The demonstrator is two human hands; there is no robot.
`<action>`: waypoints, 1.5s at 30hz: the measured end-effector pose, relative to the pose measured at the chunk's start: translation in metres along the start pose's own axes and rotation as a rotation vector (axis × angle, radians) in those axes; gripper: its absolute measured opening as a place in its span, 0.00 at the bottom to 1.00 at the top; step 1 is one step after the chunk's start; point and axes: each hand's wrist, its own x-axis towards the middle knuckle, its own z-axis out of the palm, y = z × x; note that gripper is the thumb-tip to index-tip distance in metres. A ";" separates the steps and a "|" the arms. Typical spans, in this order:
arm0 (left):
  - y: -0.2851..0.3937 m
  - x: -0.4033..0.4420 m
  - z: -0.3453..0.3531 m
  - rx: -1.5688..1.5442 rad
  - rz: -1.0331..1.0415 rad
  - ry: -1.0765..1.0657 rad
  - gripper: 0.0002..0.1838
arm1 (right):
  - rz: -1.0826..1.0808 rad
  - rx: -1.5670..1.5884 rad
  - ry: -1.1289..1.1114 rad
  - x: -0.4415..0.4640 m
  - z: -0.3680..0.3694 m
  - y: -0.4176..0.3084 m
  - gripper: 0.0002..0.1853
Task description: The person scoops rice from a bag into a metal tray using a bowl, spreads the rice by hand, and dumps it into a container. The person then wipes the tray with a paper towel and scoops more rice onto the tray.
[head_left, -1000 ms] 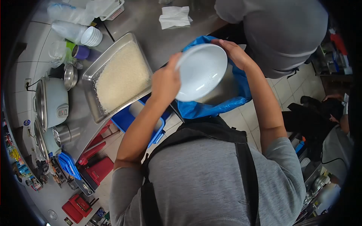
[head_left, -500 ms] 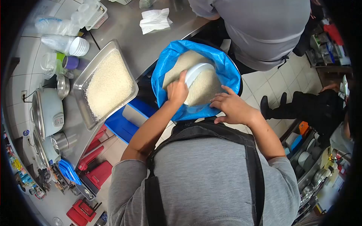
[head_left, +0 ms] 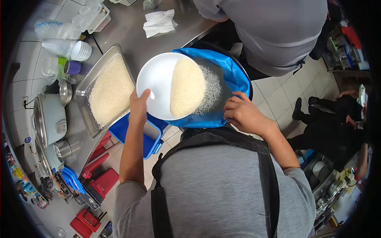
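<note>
My left hand grips the left rim of a white bowl, thumb on the inside. Rice fills the bowl's right side, and loose grains spill off that edge over the blue sack. The bowl covers the sack's left part. My right hand has its fingers curled on the sack's near right rim. Left of the bowl, a metal tray on the counter holds a spread of rice.
A person in a grey shirt stands close at the far right. Below the counter sits a blue bin. A rice cooker, plastic cups and a crumpled white paper lie along the steel counter. Another person is farther right.
My left hand has lifted the bowl out of the sack and leftward with rice in it; grains now fall from its edge. My right hand stays at the rim.
</note>
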 end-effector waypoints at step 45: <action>0.097 -0.037 -0.289 1.174 0.522 1.088 0.19 | 0.215 0.120 0.237 0.072 0.014 -0.051 0.06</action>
